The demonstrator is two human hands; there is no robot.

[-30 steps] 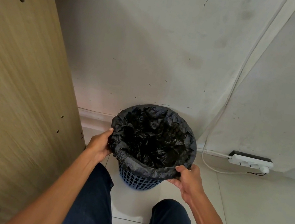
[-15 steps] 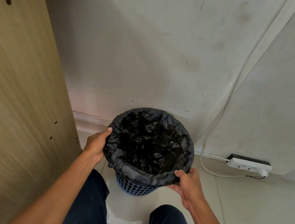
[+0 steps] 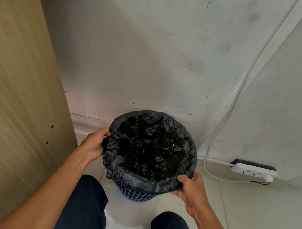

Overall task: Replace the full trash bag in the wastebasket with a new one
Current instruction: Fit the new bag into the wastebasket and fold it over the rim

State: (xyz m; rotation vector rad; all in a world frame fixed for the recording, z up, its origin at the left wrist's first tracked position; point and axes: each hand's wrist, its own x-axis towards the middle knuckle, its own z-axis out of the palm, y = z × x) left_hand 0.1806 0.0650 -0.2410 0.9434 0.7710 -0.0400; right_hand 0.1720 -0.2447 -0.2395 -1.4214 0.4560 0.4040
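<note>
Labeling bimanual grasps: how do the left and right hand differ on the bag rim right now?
Left hand grips the trash bag rim at its left side, by the wooden panel; right hand grips the near-right edge. Left hand sits farther from the person; right hand is nearer, lower in view. Shared: both curl round the black rim folded over the blue wastebasket.

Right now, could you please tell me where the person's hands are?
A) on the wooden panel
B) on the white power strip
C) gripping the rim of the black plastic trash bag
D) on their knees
C: the left hand and right hand each grip the rim of the black plastic trash bag, on opposite sides of the blue mesh wastebasket.
</note>
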